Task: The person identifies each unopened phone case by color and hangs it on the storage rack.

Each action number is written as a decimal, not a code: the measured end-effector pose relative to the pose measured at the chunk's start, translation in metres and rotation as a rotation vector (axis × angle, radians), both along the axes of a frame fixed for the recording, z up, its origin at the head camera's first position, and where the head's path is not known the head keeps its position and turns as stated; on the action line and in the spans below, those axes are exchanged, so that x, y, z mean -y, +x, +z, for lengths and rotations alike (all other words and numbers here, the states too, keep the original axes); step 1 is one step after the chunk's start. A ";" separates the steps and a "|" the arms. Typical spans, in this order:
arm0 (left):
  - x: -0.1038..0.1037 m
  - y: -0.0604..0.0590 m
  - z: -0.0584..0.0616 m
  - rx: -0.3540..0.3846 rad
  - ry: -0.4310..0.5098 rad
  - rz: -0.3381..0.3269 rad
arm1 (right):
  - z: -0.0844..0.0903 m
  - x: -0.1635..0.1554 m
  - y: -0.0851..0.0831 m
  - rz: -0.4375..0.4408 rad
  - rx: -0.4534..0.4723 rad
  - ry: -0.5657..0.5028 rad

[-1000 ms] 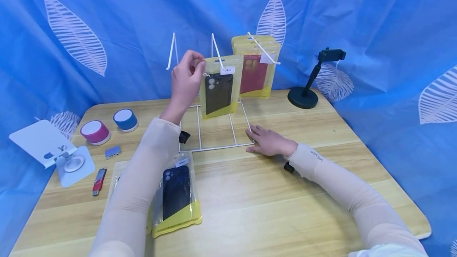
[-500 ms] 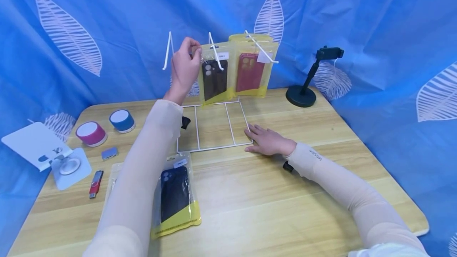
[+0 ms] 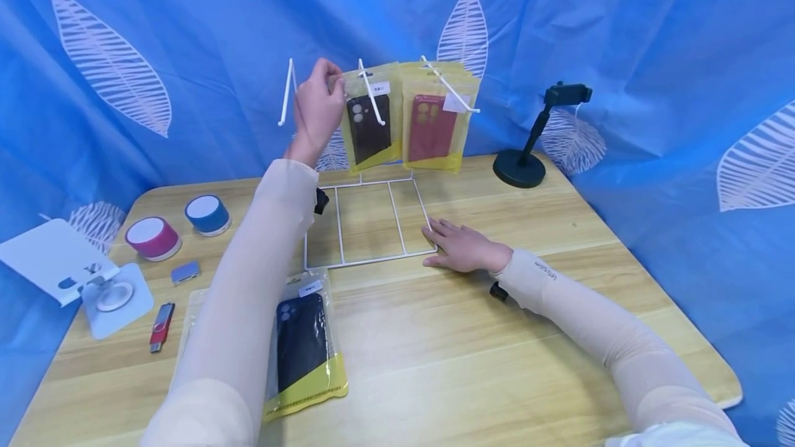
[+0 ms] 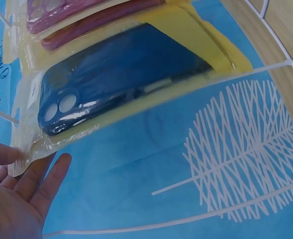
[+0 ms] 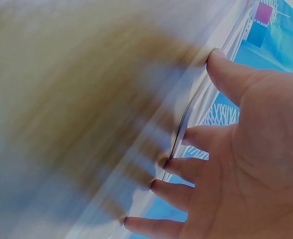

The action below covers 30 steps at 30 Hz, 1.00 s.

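Note:
My left hand point(image 3: 319, 105) pinches the top left corner of a clear and yellow pouch with a dark phone case point(image 3: 369, 123) inside. In the left wrist view the thumb and fingers grip that pouch's edge point(image 4: 24, 154). The pouch stands upright at the middle prong point(image 3: 373, 95) of a white wire display rack, its top right by the prong. Beside it, pouches with a red phone case point(image 3: 431, 128) hang on the right prong. My right hand point(image 3: 466, 248) lies with fingers spread on the right side of the rack's wire base point(image 3: 373, 261).
Another pouched dark phone case point(image 3: 302, 343) lies at the front left, partly under my left forearm. Left of it are a red USB stick point(image 3: 162, 326), a card reader point(image 3: 185, 272), two round speakers point(image 3: 208, 215) and a white stand point(image 3: 118, 295). A black phone holder point(image 3: 520, 167) stands back right.
My left hand has raised the pouched dark phone case and pushed it back along the middle prong. The right hand stays on the rack base. The head view has shifted slightly.

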<state>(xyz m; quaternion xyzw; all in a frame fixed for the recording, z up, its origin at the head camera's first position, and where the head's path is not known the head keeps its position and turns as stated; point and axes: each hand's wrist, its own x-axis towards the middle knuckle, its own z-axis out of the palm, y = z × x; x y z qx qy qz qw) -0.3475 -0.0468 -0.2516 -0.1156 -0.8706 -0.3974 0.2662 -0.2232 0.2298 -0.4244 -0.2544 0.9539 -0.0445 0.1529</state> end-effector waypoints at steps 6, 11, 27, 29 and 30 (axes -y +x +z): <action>0.003 -0.002 0.000 0.016 -0.030 0.017 | -0.001 0.002 0.000 0.001 0.003 0.006; 0.007 0.003 0.001 0.092 -0.026 -0.008 | 0.001 0.003 0.001 -0.002 0.014 0.007; 0.041 0.090 -0.027 0.320 -0.359 -0.188 | 0.005 0.005 0.004 -0.011 0.020 -0.011; 0.045 0.103 -0.032 0.386 -0.486 -0.214 | 0.005 0.005 0.004 -0.014 0.018 -0.013; 0.048 0.109 -0.035 0.414 -0.550 -0.231 | 0.006 0.005 0.004 -0.014 0.017 -0.014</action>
